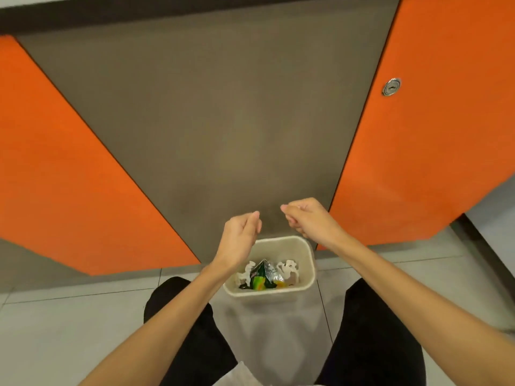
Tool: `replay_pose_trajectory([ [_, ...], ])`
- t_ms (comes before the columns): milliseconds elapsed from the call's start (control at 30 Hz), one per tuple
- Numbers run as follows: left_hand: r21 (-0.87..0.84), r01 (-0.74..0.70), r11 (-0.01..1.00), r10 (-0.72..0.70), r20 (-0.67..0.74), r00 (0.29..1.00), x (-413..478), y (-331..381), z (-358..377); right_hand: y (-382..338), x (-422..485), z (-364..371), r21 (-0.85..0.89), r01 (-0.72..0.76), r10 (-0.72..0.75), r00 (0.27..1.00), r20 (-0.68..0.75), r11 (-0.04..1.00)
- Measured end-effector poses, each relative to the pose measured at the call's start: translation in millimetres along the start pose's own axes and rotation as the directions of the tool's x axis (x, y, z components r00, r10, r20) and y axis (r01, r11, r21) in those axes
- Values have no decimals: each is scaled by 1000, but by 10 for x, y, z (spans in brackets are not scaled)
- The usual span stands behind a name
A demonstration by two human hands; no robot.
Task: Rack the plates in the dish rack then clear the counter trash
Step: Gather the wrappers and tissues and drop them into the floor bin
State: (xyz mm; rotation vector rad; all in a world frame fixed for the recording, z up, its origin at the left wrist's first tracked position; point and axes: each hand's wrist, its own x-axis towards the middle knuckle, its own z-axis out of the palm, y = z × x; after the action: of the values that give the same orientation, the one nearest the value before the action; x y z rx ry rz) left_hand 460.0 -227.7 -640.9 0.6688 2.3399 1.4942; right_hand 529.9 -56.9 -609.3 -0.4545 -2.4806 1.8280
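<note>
Head view: looks down on a person's two bare forearms, which reach forward over a small bin on the floor.
Legs: two legs in black trousers, the left leg [195,344] and the right leg [373,344], stand near, one on each side of the bin.
Floor: pale grey tiles [55,330] with thin dark joints.
Trash bin: a small beige bin [310,263] with rounded corners stands on the tiles between the legs, close to the foot of the cupboards.
Trash: it lies inside the bin. A crumpled green and silver foil wrapper [263,277] is in the middle, with crumpled white paper [288,268] just beside it on the right and more white paper on the left.
Left hand: the left hand [241,240] hovers above the left far part of the bin. Its fingers are relaxed and nearly straight, and it holds nothing.
Right hand: the right hand [309,218] hovers above the far right corner of the bin, a little apart from the left hand. Its fingers are loosely curled downward and I see nothing in them.
Cupboard fronts: behind the bin stands a grey-brown door [209,121]; an orange door [55,176] is on the left and another orange panel [432,135] on the right.
Lock: a round metal lock [391,86] sits on the right orange panel, far from the hands.
</note>
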Motion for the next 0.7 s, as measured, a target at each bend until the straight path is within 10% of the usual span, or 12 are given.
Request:
replay_pose_trajectory([
  [400, 165, 138, 977, -181, 284, 942, -7, -1179, 402, 1047, 157, 330, -433, -113, 208, 962, 179, 894],
  [700, 238, 106, 965, -212, 477, 853, 241, -1446, 547, 1594, 291, 437, -458, -3, 84, 984, 158, 889],
])
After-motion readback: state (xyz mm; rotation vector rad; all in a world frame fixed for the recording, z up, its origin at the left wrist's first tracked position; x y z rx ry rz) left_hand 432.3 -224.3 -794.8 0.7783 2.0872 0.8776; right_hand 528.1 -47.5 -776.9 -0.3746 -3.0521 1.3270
